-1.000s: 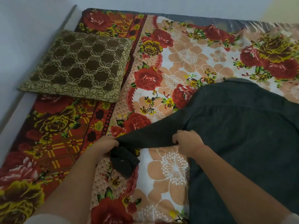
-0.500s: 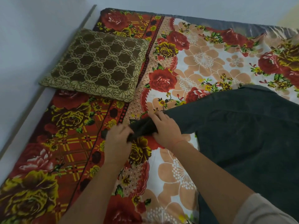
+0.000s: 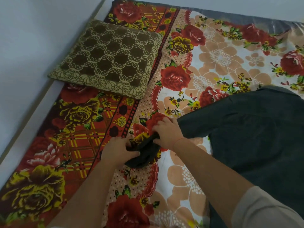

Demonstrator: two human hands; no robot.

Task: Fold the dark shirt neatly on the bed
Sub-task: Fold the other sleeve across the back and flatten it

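The dark shirt (image 3: 256, 134) lies spread on the right half of the bed (image 3: 213, 60), its body flat and running off the right edge of view. One sleeve stretches left from the body and ends in a bunched cuff. My left hand (image 3: 117, 149) grips the bunched end of that sleeve from the left. My right hand (image 3: 167, 131) holds the same sleeve just to the right, fingers pressed over the cloth. The two hands are nearly touching.
A brown patterned cushion (image 3: 108, 60) lies at the back left of the bed. The floral bedspread (image 3: 77, 145) covers the mattress. A pale wall (image 3: 24, 46) runs along the bed's left edge.
The sleeve end has been gathered into a bunch between my hands. Both hands drew closer together, and the view shifted left and closer.
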